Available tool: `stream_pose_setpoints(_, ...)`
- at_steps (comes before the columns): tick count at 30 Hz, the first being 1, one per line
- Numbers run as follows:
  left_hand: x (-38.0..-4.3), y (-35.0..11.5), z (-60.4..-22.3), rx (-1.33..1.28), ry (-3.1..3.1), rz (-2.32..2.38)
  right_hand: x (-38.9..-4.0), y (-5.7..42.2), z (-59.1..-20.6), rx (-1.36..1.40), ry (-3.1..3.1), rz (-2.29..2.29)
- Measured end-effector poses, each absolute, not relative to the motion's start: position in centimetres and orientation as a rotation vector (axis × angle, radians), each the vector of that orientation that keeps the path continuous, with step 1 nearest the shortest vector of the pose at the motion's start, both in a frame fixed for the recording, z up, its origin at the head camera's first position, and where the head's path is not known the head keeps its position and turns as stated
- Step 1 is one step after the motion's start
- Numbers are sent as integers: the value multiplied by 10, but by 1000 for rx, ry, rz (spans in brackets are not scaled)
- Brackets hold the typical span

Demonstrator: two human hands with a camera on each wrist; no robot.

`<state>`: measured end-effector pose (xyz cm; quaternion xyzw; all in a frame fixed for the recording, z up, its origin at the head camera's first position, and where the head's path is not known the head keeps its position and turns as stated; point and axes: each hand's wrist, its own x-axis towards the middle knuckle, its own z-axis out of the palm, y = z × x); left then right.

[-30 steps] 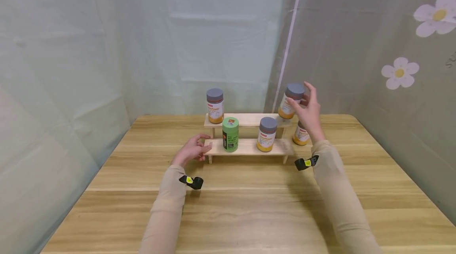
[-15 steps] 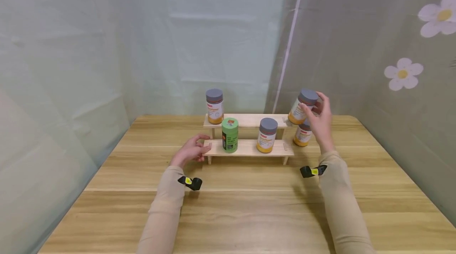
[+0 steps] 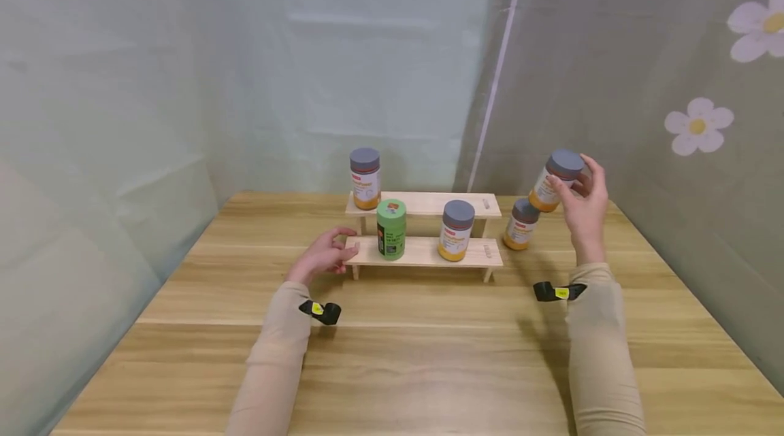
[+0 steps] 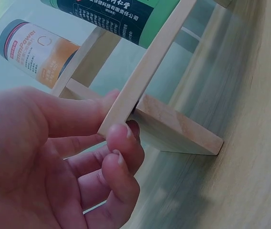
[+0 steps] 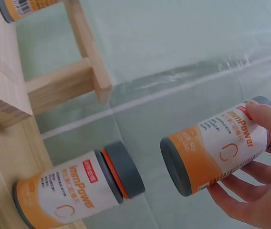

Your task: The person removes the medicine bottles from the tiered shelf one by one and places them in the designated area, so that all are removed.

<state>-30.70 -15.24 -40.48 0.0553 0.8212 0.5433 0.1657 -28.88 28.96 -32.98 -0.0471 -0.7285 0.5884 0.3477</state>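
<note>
ImmPower jar, held tilted by the right hand at the frame's right, is probably best kept clear of the standing jar just below-left while the left hand pinches the lower shelf.

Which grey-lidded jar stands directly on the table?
The jar right of the wooden stand; two others sit on it, another is in the right hand.

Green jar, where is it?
Head view: the green jar stands on the lower shelf, toward its left end, between the left hand and a grey-lidded jar.
</note>
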Motion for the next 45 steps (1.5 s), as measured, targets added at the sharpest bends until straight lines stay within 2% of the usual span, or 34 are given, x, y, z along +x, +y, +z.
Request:
stream_pose_setpoints(16,-307,-160,-400,180,2358,1509,-285,318,-328,-214,-1675,1723)
stream_pose_setpoints(29,-307,-159,-402,192,2365,1483,-284,331,-343,-348,-1907,1632)
stream_pose_setpoints(45,-311,-153,-405,197,2375,1472,-287,350,-362,-340,-2103,1582)
